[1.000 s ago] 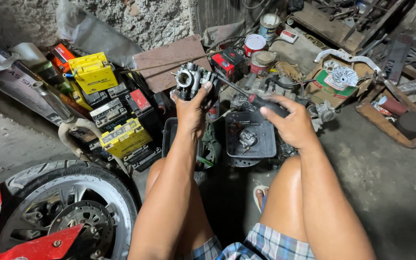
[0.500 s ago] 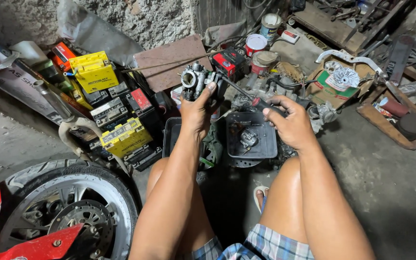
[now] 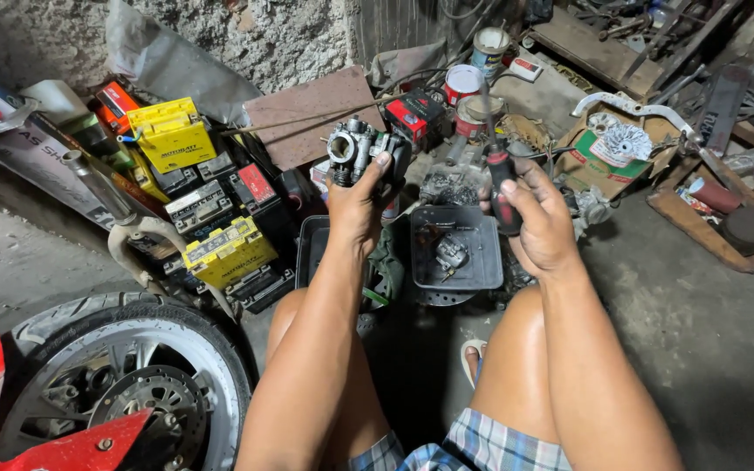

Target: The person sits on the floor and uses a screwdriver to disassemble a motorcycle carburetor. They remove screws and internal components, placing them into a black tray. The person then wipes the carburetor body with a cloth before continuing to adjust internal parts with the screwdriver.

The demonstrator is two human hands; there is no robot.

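Seen from above, bare concrete floor (image 3: 700, 349) lies open to the right of the person's knees, and a smaller bare patch at the left edge. Straight ahead a dark plastic tray (image 3: 455, 253) of small parts blocks the way. Stacked yellow and black batteries (image 3: 220, 249) crowd the left, beside a motorcycle wheel (image 3: 124, 384) at the lower left corner. Paint cans (image 3: 469, 96) and cardboard boxes (image 3: 613, 157) fill the far side below the rough wall.

The carburetor's (image 3: 361, 150) rear is hidden behind the left hand (image 3: 359, 199), the screwdriver's (image 3: 501, 179) tip blurs into clutter, the wheel (image 3: 124, 384) is cut off at the bottom edge, and the tray's (image 3: 455, 249) small parts are indistinct.
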